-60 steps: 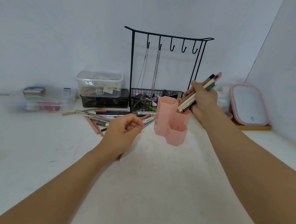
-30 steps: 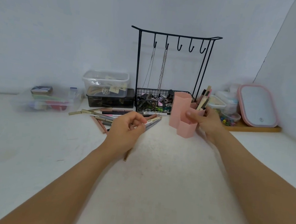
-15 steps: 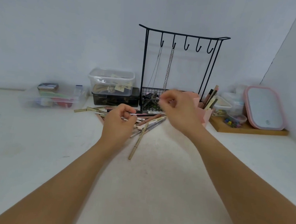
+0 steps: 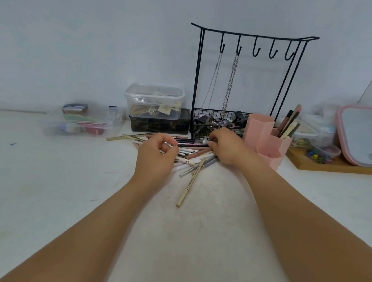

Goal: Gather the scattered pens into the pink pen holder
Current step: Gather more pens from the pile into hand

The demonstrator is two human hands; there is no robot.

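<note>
On the white tabletop (image 4: 192, 245), just beneath and between our two hands, lies the heap of scattered pens (image 4: 192, 155), crossing one another in a loose fan. Our left hand (image 4: 155, 158) hovers over the near left side of the heap; its fingers (image 4: 170, 145) are curled inward, thumb close to the forefinger, with pens right at their tips, but we cannot tell whether they actually pinch one. Our right hand (image 4: 228, 147) reaches across the far side of the heap, its fingers (image 4: 212, 139) bent down among the dark and white pens there; whether they grip any of them is hidden by the hand itself. One beige pen (image 4: 188, 184) sticks out of the heap toward us, lying flat and apart from both hands.

Just to the right of our right fingers stands the pink pen holder (image 4: 267, 142), a cluster of hexagonal tubes, upright. A bundle of pens (image 4: 290, 124) leans in its rear right compartment; the front compartment looks open at the top.

Beyond our fingers stands a black wire rack (image 4: 251, 35) with hooks, two chains (image 4: 230, 81) hanging from it and a basket of small items at its foot. Further left of our left fingers sit a clear lidded box (image 4: 154, 100) stacked on a dark box (image 4: 159, 124), and a blurred clear tray (image 4: 83, 121). Far right, a pink-rimmed mirror (image 4: 364, 136) leans on a wooden tray (image 4: 338, 167).
</note>
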